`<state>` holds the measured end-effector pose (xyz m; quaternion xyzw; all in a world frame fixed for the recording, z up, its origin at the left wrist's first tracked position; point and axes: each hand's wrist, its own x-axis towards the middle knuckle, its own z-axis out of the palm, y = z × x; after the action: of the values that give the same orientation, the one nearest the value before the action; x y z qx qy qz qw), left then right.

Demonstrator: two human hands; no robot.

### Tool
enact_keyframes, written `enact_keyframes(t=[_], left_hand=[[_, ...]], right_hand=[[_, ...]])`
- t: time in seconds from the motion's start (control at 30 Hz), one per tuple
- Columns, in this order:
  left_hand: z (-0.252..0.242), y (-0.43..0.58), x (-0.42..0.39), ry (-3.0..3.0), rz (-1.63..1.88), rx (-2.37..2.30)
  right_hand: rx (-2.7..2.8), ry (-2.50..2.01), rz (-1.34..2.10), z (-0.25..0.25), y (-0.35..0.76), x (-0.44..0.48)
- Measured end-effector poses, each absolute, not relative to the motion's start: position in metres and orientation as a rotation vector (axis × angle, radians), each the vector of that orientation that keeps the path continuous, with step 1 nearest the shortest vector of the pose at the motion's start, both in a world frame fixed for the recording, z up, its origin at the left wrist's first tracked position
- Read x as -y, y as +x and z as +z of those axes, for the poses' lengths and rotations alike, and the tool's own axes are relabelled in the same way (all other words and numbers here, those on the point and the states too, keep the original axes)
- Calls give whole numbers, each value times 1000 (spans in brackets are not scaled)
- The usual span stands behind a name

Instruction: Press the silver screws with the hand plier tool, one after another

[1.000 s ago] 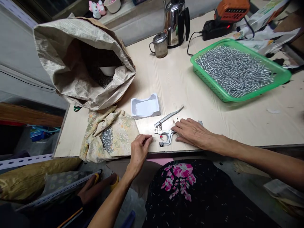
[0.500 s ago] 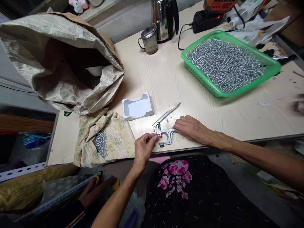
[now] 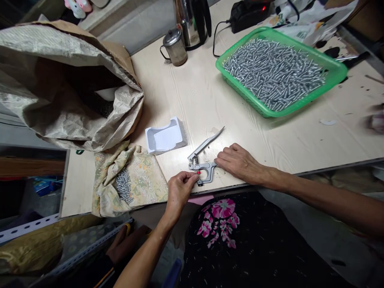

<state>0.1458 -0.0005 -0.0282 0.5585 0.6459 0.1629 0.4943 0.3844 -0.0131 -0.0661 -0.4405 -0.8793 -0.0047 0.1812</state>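
A pair of grey snap-fastener pliers (image 3: 205, 165) lies at the front edge of the table, its long upper handle raised and its jaw marked by a red tip. My right hand (image 3: 240, 165) is closed on the end of the lower handle. At the jaw, the thumb and forefinger of my left hand (image 3: 179, 191) are pinched together just beside the red tip. Whatever sits between those fingers is too small to make out. Left of this hand a floral cloth (image 3: 147, 184) carries a small pile of short metal pieces (image 3: 124, 186).
Behind the pliers stands a white open tray (image 3: 166, 138). A green basket (image 3: 258, 103) full of metal pieces is at the back right. The large paper sack (image 3: 126, 114) gapes at left. A lidded cup (image 3: 177, 50) and a kettle (image 3: 192, 24) stand at the back.
My view has shifted, so the tabletop things appear farther left. My left fingertips have come closer to the jaw's red tip. My right hand keeps its hold on the handle.
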Motion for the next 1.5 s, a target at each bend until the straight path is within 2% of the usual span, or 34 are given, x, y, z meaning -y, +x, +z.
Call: enact_keyframes(t=[0.2,0.63,1.0,1.33,1.5], left_hand=[[-24,147,0,1443,326,-1564],[-34,143,6,1323,320,-1511],[-34,143,2,1510,292,-1451],[-30,148,2,1537,212,-1506],[-33,147,2,1533,206,-1516]], right_hand=[[2457,-1226,-186,-63,384,17],[2430,-1219,-100,-65,384,21],[2447,-1232,-149,-65,384,22],[2496,-1259,190,-51,398,12],[2539,-1289,209,-47,411,-9]])
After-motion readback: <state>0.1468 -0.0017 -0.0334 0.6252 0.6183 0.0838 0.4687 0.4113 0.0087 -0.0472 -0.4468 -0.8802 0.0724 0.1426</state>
